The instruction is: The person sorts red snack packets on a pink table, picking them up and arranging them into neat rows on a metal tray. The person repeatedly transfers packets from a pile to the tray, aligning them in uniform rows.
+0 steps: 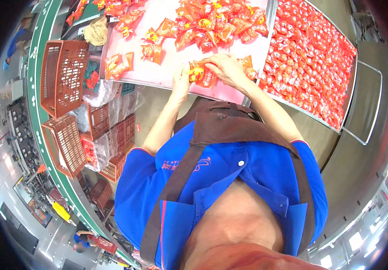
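Observation:
Both my hands are at the near edge of a pale pink work table (136, 72). Between them is a red and yellow plastic packet (199, 75). My left hand (181, 80) grips the packet's left end. My right hand (226, 67) has its fingers curled over the packet's upper right part. Another red packet (247, 65) lies just right of my right hand. A heap of similar packets (214, 25) covers the back of the table, with loose ones (152, 52) to its left and a few (116, 66) at the left edge.
A large metal-edged tray (354, 84) packed with red packets adjoins the table on the right. Left stand brown plastic crates (64, 76), a beige cloth (96, 31) and clear plastic bags (104, 94), beside a long green conveyor belt (36, 98). A person (82, 238) works beyond the belt.

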